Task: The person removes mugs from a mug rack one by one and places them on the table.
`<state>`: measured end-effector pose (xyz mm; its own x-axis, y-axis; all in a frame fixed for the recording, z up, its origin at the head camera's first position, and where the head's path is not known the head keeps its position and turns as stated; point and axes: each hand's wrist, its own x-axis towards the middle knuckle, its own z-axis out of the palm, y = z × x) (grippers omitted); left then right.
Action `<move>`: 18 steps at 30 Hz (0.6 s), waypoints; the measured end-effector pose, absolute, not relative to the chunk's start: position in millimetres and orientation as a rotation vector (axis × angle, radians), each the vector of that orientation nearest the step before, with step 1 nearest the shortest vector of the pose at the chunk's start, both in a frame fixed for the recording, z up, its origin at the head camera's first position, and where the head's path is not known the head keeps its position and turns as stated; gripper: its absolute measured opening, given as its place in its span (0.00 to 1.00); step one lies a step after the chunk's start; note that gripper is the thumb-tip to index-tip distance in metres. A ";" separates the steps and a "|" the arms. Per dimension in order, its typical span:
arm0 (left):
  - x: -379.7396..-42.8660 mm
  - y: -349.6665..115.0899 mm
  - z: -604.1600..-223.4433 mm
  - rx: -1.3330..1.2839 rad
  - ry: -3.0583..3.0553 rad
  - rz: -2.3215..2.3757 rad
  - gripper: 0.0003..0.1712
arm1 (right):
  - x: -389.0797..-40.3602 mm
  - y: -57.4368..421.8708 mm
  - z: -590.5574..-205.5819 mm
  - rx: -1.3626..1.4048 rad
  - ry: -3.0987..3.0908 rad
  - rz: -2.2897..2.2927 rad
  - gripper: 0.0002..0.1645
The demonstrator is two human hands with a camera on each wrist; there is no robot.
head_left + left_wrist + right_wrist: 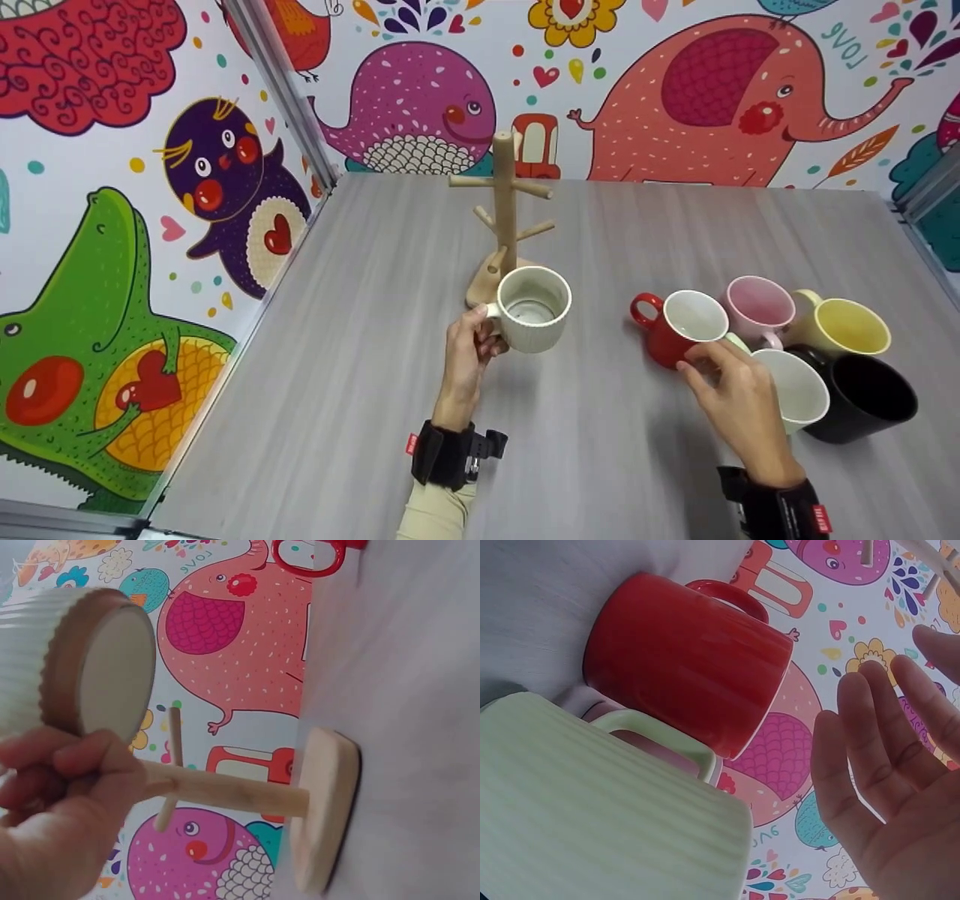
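Observation:
My left hand [469, 352] grips a ribbed off-white mug [534, 330] by its handle, off the table. The left wrist view shows the brown band and pale underside of this mug [112, 675]. Behind it stands a wooden mug tree [505, 202] with bare pegs. My right hand [739, 397] hovers over the gap between a red mug [664, 341] and a pale green ribbed mug [791, 390], holding nothing. Its fingers [870, 735] are loosely bent and apart from both mugs in the right wrist view. The red mug's handle points left.
Behind the green mug stand a pink mug [757, 307], a yellow mug [847, 330] and a large black mug [862, 397], packed close together. A grey wood-grain table [337, 375] carries everything. Panels with cartoon animals [705, 112] wall it in at the back and left.

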<state>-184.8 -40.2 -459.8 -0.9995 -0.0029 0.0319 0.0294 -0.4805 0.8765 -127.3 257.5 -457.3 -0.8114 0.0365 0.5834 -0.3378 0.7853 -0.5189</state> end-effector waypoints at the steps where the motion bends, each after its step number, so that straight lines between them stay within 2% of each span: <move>1: -184.2 -40.2 -459.2 -0.046 -1.581 -2.687 0.19 | -127.0 257.9 -457.1 0.223 -2.386 0.840 0.14; 18: -175.6 -35.7 -449.3 -0.196 -1.595 -2.649 0.19 | -124.8 261.2 -453.8 0.238 -2.365 0.834 0.13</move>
<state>-175.6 -35.7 -449.3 -0.9911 0.0285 0.1300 0.1016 -0.4692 0.8773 -124.8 261.2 -453.8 -0.7963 0.0323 0.6040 -0.3536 0.7853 -0.5081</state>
